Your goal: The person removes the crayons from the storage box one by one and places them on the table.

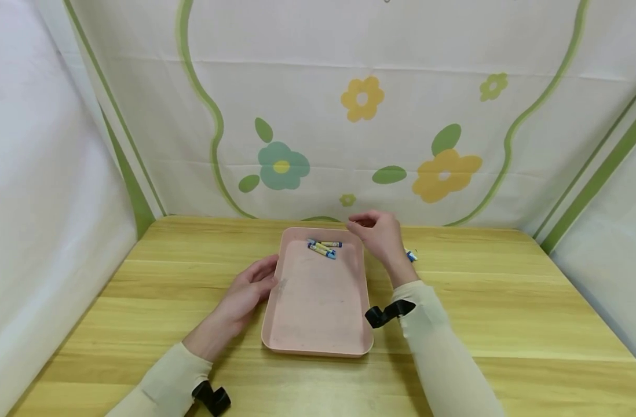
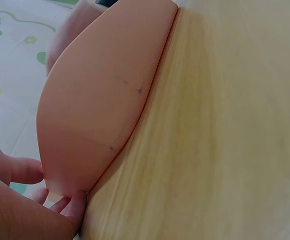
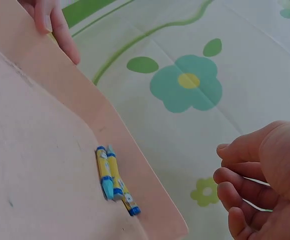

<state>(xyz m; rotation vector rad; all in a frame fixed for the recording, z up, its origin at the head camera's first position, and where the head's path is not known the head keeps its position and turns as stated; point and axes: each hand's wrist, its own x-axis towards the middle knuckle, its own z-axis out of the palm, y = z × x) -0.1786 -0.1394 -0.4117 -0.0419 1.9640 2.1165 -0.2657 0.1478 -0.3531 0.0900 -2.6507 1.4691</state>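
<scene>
A pink rectangular tray point(image 1: 318, 313) lies on the table. Three crayons point(image 3: 106, 172) with yellow and blue wrappers, at least one with a light blue tip, lie close together at the tray's far end. My left hand point(image 1: 250, 289) rests against the outside of the tray's left wall, and the left wrist view shows its fingertips point(image 2: 77, 207) at the wall's base. Over the tray's far right corner hovers my right hand point(image 1: 377, 234), fingers loosely bent. Nothing shows between its thumb and fingers in the right wrist view.
More blue-and-white crayons point(image 1: 411, 255) lie on the table right of the tray, partly hidden behind my right wrist. A white cloth with printed flowers point(image 1: 359, 139) hangs along the back edge of the wooden table point(image 1: 505, 324), with white cloth walls at both sides.
</scene>
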